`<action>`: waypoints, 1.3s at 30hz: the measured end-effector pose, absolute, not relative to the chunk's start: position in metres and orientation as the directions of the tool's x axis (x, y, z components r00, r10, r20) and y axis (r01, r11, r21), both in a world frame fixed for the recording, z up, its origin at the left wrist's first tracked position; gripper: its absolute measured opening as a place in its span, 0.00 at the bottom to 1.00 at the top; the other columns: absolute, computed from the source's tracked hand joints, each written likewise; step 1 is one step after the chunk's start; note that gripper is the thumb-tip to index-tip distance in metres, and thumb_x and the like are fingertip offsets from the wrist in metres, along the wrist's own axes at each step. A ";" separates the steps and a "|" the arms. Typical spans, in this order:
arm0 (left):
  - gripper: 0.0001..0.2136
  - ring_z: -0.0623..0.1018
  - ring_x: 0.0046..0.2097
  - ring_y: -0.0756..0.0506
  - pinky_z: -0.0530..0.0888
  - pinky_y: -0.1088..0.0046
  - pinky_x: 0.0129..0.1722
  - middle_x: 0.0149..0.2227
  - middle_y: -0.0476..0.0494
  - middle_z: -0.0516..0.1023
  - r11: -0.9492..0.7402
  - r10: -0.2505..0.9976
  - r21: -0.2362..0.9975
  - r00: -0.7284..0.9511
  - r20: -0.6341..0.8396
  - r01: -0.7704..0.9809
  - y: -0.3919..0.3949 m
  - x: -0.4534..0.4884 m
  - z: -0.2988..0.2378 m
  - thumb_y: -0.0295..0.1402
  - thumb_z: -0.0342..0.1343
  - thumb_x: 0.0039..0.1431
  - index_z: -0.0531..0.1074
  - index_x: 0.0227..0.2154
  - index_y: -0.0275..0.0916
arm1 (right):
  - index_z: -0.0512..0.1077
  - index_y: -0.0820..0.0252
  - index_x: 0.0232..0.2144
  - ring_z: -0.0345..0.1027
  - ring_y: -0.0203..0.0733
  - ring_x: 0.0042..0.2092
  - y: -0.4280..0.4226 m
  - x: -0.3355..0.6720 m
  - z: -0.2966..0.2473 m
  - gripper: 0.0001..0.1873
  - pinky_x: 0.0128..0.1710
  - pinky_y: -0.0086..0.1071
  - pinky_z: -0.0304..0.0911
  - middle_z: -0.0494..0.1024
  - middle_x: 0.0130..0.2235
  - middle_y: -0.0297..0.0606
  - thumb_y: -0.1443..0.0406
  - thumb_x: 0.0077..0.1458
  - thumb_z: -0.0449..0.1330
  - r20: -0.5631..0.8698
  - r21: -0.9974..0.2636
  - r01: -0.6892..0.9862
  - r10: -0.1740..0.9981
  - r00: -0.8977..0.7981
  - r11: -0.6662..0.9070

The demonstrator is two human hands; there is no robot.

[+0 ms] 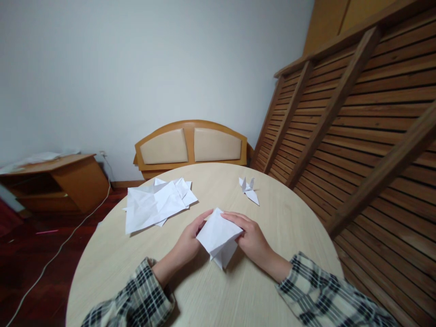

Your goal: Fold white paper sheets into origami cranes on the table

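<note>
A partly folded sheet of white paper (218,234) is between my two hands, above the near middle of the round table. Its lower flaps hang apart in points towards me. My left hand (191,238) grips its left side, with the fingertips partly hidden behind the paper. On the other side, my right hand (254,236) holds the upper right edge, index finger lying along the top. Beyond my right hand a small folded paper crane (249,190) rests on the table.
Several creased white sheets (153,202) lie in a loose pile at the table's (289,281) left. Behind the table stands a padded headboard (190,145). A slatted wooden frame (340,122) leans at the right. A low cabinet (75,181) and a white cable (64,243) are at the left.
</note>
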State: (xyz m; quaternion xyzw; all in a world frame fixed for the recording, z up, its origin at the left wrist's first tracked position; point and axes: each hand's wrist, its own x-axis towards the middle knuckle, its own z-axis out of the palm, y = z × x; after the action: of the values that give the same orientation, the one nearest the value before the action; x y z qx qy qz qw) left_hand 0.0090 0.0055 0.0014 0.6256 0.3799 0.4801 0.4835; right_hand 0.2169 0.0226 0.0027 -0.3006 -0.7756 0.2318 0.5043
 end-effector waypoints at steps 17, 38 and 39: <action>0.41 0.71 0.55 0.32 0.64 0.55 0.55 0.59 0.31 0.70 0.232 0.881 0.844 0.473 0.029 -0.483 0.001 0.003 0.013 0.62 0.54 0.53 0.61 0.63 0.38 | 0.77 0.51 0.48 0.75 0.43 0.49 0.025 0.222 0.005 0.27 0.51 0.42 0.71 0.81 0.48 0.39 0.79 0.52 0.54 0.647 -0.643 0.258 0.692 -0.321 0.721; 0.22 0.68 0.24 0.50 0.63 0.75 0.25 0.23 0.48 0.72 0.255 0.949 0.951 0.236 -0.212 -0.173 0.006 0.011 0.003 0.52 0.65 0.48 0.71 0.26 0.36 | 0.78 0.55 0.45 0.75 0.40 0.43 0.017 0.216 0.007 0.17 0.45 0.36 0.71 0.81 0.43 0.40 0.74 0.57 0.57 0.600 -0.651 0.195 0.655 -0.460 0.733; 0.22 0.68 0.24 0.50 0.63 0.75 0.24 0.23 0.48 0.72 0.261 0.948 0.949 0.231 -0.218 -0.177 0.006 0.011 0.003 0.52 0.65 0.47 0.71 0.25 0.36 | 0.78 0.55 0.45 0.75 0.40 0.43 0.017 0.216 0.008 0.17 0.45 0.36 0.71 0.81 0.43 0.41 0.74 0.57 0.57 0.599 -0.651 0.194 0.653 -0.463 0.734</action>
State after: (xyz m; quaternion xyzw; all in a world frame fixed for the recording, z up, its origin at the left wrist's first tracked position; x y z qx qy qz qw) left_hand 0.0112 0.0058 0.0029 0.4307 0.4477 0.4289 0.6558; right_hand 0.2162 0.0166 0.0078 -0.2596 -0.8159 0.2562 0.4486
